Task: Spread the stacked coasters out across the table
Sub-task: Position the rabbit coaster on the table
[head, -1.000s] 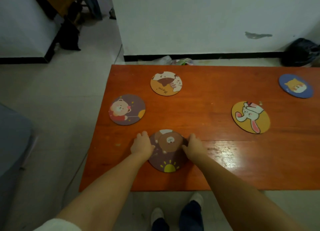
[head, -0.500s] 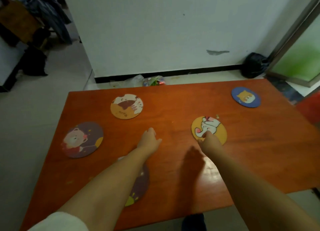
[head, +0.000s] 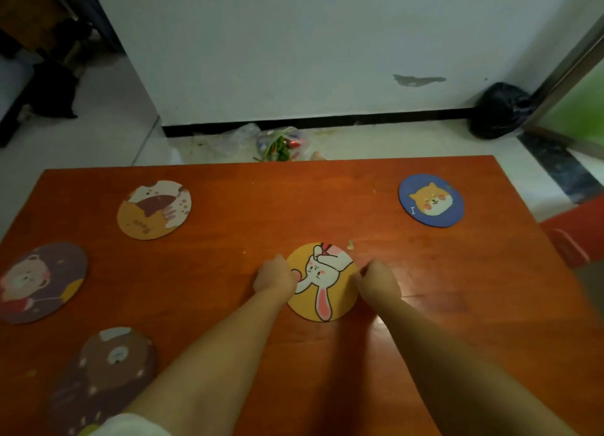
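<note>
The left hand (head: 275,277) and the right hand (head: 376,280) sit on either side of the yellow rabbit coaster (head: 322,282), each curled with its fingers bent at that coaster's rim, left hand at the left edge and right hand at the right edge. The fingertips are tucked under the knuckles from this angle, so whether they truly pinch the edge or only press against it cannot be told. The coaster lies flat on the orange-red wooden table (head: 228,259), a little right of centre.

Nearest the viewer, at the lower left, a dark purple coaster with a brown bear face (head: 104,375) lies flat, partly covered by the left forearm and a bit of white sleeve (head: 130,427). Farther along the left edge lies a purple teddy-bear coaster (head: 41,282) (blurred, but the red and cream picture shows). Beyond it, toward the far left, is an orange coaster with a white and brown animal (head: 153,208). At the far right sits a blue coaster with an orange dog face (head: 431,200). All five are well apart from one another, none overlapping.

Past the table's far edge, on the pale floor by the white wall, a clear plastic bag (head: 279,141) holds something green and red, its contents not clear. A black bag (head: 500,108) slumps in the corner to the right, closed to view.
</note>
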Demonstrator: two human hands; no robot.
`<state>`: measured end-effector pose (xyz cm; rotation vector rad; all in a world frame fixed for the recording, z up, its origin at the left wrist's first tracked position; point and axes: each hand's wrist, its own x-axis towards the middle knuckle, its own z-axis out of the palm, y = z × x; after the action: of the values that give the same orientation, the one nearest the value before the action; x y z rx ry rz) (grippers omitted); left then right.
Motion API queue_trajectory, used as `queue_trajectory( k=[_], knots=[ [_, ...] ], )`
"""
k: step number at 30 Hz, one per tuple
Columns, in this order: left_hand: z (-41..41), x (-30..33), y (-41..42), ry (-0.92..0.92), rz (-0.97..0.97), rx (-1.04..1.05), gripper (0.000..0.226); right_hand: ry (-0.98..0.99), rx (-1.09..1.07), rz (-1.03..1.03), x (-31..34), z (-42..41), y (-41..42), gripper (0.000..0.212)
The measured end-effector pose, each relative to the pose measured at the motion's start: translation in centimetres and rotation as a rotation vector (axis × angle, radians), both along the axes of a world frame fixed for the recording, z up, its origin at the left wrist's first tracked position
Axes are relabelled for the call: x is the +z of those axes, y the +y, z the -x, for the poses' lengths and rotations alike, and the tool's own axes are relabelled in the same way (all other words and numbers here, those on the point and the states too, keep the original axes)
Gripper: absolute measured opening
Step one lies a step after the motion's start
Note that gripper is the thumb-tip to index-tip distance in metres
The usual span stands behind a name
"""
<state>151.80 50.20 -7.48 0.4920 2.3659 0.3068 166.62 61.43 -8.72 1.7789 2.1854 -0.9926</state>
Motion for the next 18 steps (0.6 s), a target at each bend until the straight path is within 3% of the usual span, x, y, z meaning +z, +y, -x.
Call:
queue_trajectory(
  k=[5,8,13,16,18],
  knots=[
    [-0.3,-0.8,0.5,0.045,0.026,0.095,0.048,-0.005,-0.014,0.063,-0.6,1.5,0.3,0.01],
    [0.2,-0.8,-0.1,-0.003,-0.019,0.088,0.033,0.033,0.021,0.054,-0.4,1.0,0.6,0.031],
    [-0.9,0.2,-0.6,0.009,-0.205,0.12,0.015,0.172,-0.008,0.033,0.6,-1.1,-0.6,0.011],
    [-2.4,0.8,0.0,-0.032,-0.288,0.107,0.034,0.223,-0.038,0.027,1.8,-3.2,-0.6,0.007],
    [-3.8,1.6,0.9,-0.059,-0.312,0.065,0.038,0.241,-0.091,0.027,2.5,-5.3,0.3,0.027]
  ],
)
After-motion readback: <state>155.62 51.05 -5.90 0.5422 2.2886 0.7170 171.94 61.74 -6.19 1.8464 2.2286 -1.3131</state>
